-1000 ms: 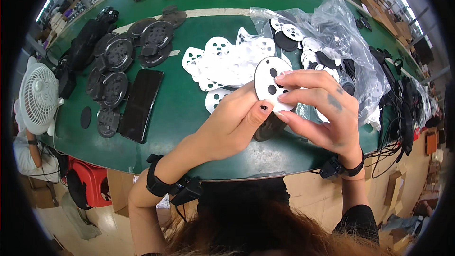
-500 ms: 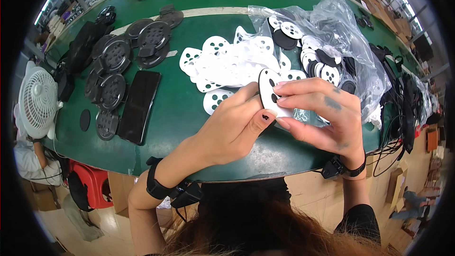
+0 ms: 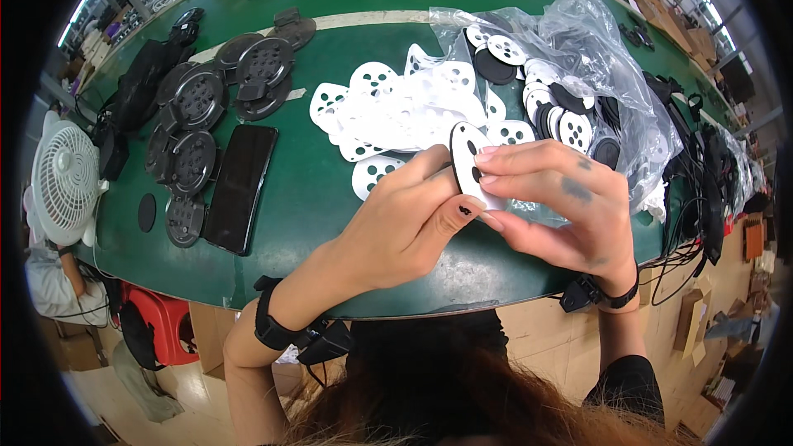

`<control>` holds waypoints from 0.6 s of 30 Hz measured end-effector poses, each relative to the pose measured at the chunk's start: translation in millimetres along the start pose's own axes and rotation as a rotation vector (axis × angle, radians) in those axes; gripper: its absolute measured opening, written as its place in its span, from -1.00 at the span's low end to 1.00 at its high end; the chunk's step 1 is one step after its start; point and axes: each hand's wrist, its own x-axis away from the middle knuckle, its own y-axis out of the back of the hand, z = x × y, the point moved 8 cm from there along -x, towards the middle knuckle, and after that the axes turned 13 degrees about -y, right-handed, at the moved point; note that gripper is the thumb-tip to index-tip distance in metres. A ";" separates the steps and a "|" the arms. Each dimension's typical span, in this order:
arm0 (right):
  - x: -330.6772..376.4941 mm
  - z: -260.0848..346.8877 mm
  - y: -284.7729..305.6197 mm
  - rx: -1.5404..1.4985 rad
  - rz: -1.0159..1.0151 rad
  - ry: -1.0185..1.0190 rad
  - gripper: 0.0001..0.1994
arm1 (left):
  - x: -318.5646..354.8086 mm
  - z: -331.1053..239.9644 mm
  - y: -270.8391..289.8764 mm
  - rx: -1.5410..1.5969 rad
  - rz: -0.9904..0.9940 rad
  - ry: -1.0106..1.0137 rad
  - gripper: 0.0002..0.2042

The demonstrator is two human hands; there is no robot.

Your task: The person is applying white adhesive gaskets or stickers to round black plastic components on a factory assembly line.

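Observation:
Over the table's front part, my two hands hold one round pad (image 3: 464,162) between them, with a white face, dark holes and a black edge. My left hand (image 3: 413,227) grips its lower left side, the thumb at the bottom rim. Fingers of my right hand (image 3: 562,198) press on the white face, with the thumb close to the left thumb. Behind the hands lies a heap of white perforated sheets (image 3: 396,111). To the right, a clear plastic bag (image 3: 578,25) spills white and black round pads (image 3: 574,130).
Left on the green table (image 3: 347,37) are black round plastic parts (image 3: 197,97), a dark phone (image 3: 241,190) and a small black disc (image 3: 147,212). A white fan (image 3: 68,175) stands at the left edge. Black cables (image 3: 690,198) hang on the right; a red stool (image 3: 169,326) is below left.
Both hands stay almost in place with the pad between them. The right fingers and the left thumb have shifted slightly on it.

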 end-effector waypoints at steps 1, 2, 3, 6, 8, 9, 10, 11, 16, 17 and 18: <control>-0.9 -0.8 -1.9 0.000 0.000 0.000 -0.75 | 0.2 0.6 0.4 0.000 0.000 0.000 -0.75; -0.4 3.9 -3.4 0.045 -0.031 0.077 -0.76 | 0.9 2.9 0.5 -0.027 0.016 0.017 -0.76; 1.0 7.1 -3.8 0.067 -0.047 0.115 -0.76 | 1.3 4.7 0.3 -0.057 0.024 0.025 -0.76; 5.6 12.7 -7.2 0.167 -0.087 0.163 -0.76 | 0.8 5.8 1.7 -0.023 -0.049 -0.016 -0.76; 8.8 12.7 -8.6 0.164 -0.079 0.110 -0.76 | 2.0 7.1 2.0 -0.046 -0.044 -0.013 -0.75; 8.7 10.7 -9.0 0.153 -0.075 0.077 -0.76 | 2.1 7.1 2.4 -0.073 -0.050 -0.019 -0.74; 9.2 9.9 -9.3 0.160 -0.075 0.054 -0.76 | 2.2 8.2 1.3 -0.068 -0.039 -0.009 -0.74; 9.7 10.8 -8.8 0.150 -0.083 0.067 -0.76 | 2.0 8.1 1.8 -0.048 -0.058 -0.013 -0.74; 7.4 7.6 -6.4 0.111 -0.087 0.070 -0.78 | -0.8 7.7 1.3 -0.051 -0.045 -0.014 -0.74; 6.4 5.9 -5.5 0.102 -0.088 0.061 -0.78 | -1.4 7.6 1.1 -0.027 -0.057 -0.015 -0.76; 6.5 5.3 -4.8 0.094 -0.090 0.057 -0.79 | -2.0 7.4 1.0 -0.003 -0.068 -0.016 -0.77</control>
